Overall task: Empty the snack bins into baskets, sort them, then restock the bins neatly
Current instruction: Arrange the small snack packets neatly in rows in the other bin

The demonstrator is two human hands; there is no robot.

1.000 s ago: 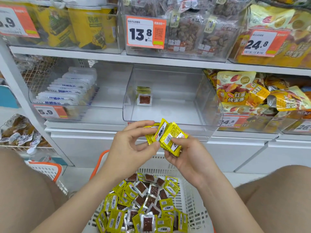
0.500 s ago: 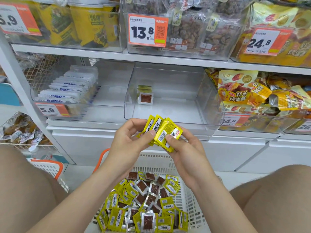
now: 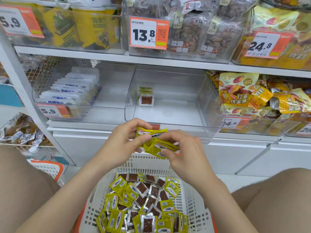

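From the head camera, the left hand (image 3: 124,142) pinches one yellow snack packet (image 3: 150,132) while the right hand (image 3: 183,153), at its 3 o'clock, grips a small stack of packets (image 3: 159,147). At 6 o'clock the white basket (image 3: 195,202) holds loose packets (image 3: 117,185); at 12 o'clock the clear bin (image 3: 176,118) holds a short row (image 3: 146,98).

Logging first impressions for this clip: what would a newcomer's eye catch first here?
Mid-frame, the left grip and right grip pinch a bunch of yellow packets between them. Below them sits a white basket heaped with more, yellow and brown. Behind the grips, a clear bin on the shelf holds only a small stack near its left wall.
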